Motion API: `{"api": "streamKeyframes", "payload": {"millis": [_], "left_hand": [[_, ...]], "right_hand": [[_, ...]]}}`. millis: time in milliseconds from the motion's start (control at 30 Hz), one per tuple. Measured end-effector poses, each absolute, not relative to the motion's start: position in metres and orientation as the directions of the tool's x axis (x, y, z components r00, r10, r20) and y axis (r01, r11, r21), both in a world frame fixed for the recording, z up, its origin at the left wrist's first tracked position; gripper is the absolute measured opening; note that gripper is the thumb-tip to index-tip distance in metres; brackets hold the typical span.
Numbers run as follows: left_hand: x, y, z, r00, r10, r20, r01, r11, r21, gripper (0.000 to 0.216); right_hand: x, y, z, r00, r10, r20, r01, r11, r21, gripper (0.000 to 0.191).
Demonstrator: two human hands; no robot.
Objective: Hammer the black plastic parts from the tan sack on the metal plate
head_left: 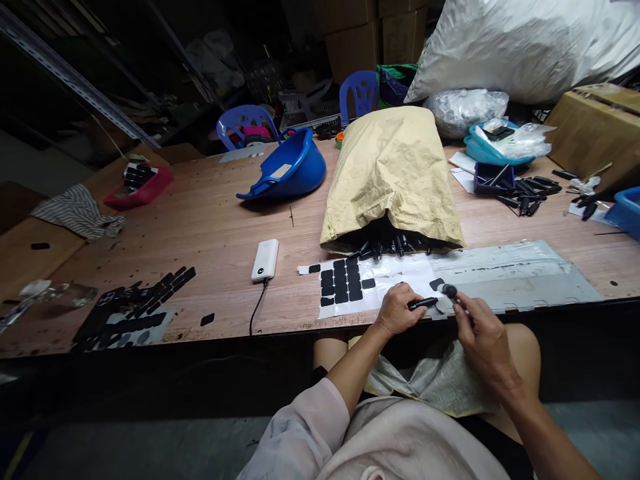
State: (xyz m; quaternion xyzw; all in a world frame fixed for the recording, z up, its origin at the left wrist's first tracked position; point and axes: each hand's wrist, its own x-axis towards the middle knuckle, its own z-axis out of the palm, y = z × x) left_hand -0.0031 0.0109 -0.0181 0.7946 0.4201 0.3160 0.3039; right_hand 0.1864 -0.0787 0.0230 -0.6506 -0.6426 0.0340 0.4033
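Note:
My left hand (399, 311) rests at the table's front edge, its fingers closed around a slim black pen-shaped piece (423, 303) that points right. Just right of it, my right hand (484, 340) grips a small tool with a round black head (449, 291) and a whitish tip; its exact kind is unclear. A single black rounded pad (437, 284) lies beside that tip. Left of my hands, a white sheet (400, 270) carries rows of black rounded pads (341, 280). Behind it, a yellowish sack (395, 167) lies with its mouth toward me, full of black pen-shaped pieces (380, 248).
A grey board (520, 273) covers the table's front right. Further left are a white power bank (265, 259) with a cable, a blue scoop-like basin (295, 167) and a pile of black strips (160, 293). More black pieces (530, 193) lie by a small dark-blue box (494, 178).

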Motion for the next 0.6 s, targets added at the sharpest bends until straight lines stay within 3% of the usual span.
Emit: {"api": "streamKeyframes", "payload": {"millis": [100, 267, 400, 600], "left_hand": [[-0.002, 0.01, -0.017, 0.444, 0.859, 0.254, 0.484, -0.469, 0.739, 0.014], [0.0, 0.01, -0.018, 0.467, 0.842, 0.271, 0.512, -0.507, 0.694, 0.017], [0.0, 0.01, -0.019, 0.471, 0.84, 0.271, 0.526, -0.514, 0.678, 0.02], [-0.003, 0.009, -0.016, 0.479, 0.843, 0.244, 0.531, -0.5, 0.684, 0.02]], "right_hand": [[0.212, -0.06, 0.03, 0.26, 0.842, 0.472, 0.877, -0.002, -0.481, 0.037], [0.267, -0.014, 0.02, 0.363, 0.866, 0.345, 0.925, -0.292, -0.242, 0.037], [0.284, 0.016, 0.006, 0.346, 0.877, 0.333, 0.938, -0.315, -0.147, 0.035], [0.271, 0.031, 0.001, 0.366, 0.847, 0.385, 0.93, -0.351, -0.111, 0.036]]}}
